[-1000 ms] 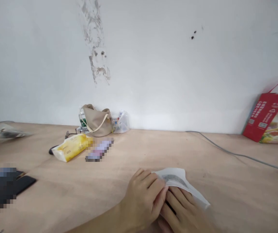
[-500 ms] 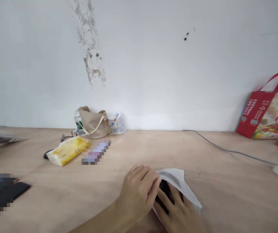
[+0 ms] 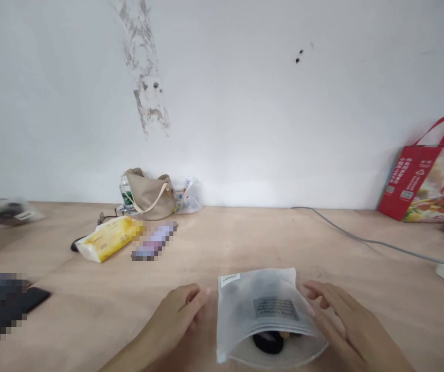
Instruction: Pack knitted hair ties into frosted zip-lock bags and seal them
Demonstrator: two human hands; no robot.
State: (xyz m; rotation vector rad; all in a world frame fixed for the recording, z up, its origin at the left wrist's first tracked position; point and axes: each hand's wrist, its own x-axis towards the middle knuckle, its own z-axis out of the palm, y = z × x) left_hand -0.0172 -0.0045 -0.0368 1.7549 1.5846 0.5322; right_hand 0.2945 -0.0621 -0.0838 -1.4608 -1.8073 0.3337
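As I look down through the head camera from my distant station, a scuffed white wall rises behind a broad, pale wooden tabletop. At the right of it stands a red shopping bag with printed pictures; back left, by the wall, a slouched beige handbag. The frosted, translucent plastic pouch with dark printing lies near me, between the two hands, its mouth gaping my way. My left hand is loosely curled around nothing, just clear of the pouch's left edge. My right hand is half spread beside the right edge, gripping nothing that I can see; whether it brushes the pouch, I cannot tell. Just inside the mouth sits a soft-looking black loop, with a small ochre scrap too hidden to identify.

My worry is that mouth: with neither hand pinching it, a tilt towards me could let the loop slide out. The plastic looks thin and slippery, so a one-sided tug might twist the pouch or crumple its rim.
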